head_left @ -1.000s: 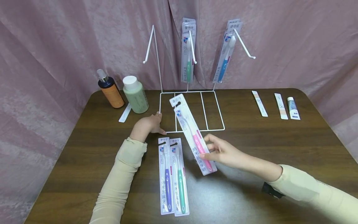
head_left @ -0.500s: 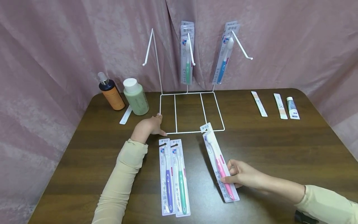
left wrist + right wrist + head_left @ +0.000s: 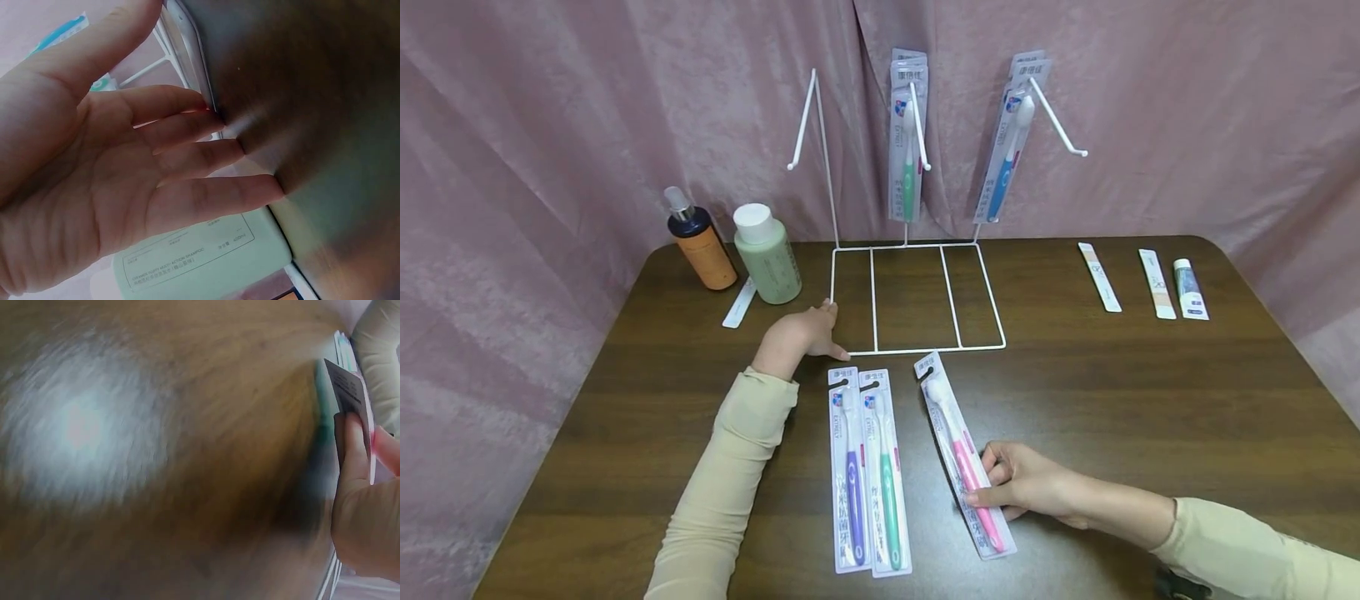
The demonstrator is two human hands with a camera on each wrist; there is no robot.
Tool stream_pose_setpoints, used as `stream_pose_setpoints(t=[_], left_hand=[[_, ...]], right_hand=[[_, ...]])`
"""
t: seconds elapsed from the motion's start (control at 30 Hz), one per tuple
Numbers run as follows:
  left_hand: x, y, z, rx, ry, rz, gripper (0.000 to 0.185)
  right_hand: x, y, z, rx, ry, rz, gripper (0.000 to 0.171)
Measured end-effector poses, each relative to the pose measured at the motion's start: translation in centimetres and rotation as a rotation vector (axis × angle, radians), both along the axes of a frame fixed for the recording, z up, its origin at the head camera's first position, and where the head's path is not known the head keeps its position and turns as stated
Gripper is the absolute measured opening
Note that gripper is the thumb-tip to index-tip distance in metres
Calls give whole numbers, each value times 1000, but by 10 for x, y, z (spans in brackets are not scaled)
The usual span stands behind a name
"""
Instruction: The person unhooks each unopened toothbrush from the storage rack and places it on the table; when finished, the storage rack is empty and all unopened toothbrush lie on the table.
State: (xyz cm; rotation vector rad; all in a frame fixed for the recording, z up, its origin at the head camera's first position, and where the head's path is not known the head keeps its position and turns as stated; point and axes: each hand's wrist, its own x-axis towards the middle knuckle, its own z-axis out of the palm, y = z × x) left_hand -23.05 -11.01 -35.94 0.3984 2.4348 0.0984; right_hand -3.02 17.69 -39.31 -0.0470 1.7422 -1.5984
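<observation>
My right hand [image 3: 1033, 483] pinches a packaged pink toothbrush [image 3: 958, 442] by its lower right edge, thumb on the front; the pack is tilted, its top toward the rack. In the right wrist view, the pack's printed back [image 3: 347, 384] shows above the fingers. My left hand [image 3: 797, 337] rests at the front left corner of the white wire rack [image 3: 925, 351]. Its fingers [image 3: 212, 190] are straight in the left wrist view, tips on the table. Between the hands, a packaged purple toothbrush [image 3: 850, 475] and a packaged green toothbrush [image 3: 887, 479] lie side by side.
Toothbrush packs hang on the rack's middle hook [image 3: 919, 125] and right hook [image 3: 1056, 117]; the left hook [image 3: 802, 121] is bare. A green shampoo bottle [image 3: 767, 258] and orange spray bottle [image 3: 703, 250] stand left. Narrow sachets [image 3: 1099, 277] and a small tube [image 3: 1190, 289] lie right.
My right hand has drawn the pink toothbrush pack from over the rack toward me and down, then slightly left. The left hand has stayed at the rack's corner.
</observation>
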Motion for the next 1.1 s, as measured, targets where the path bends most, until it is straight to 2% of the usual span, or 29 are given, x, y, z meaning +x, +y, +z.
stream_pose_setpoints(t=[0.13,0.37,0.5,0.8,1.1], left_hand=[[-1,1,1,-3,5,-6,94],[-2,2,2,-11,17,-12,93],[-2,2,3,-10,14,-11,93],[-1,4,4,1,10,-9,94],[2,2,3,17,-5,15,94]], right_hand=[[2,-9,-2,82,41,13,34],[1,-25,-1,303,196,46,37],[0,-31,1,313,220,94,37],[-5,-37,2,313,176,189,39],[-12,-39,5,354,220,287,42]])
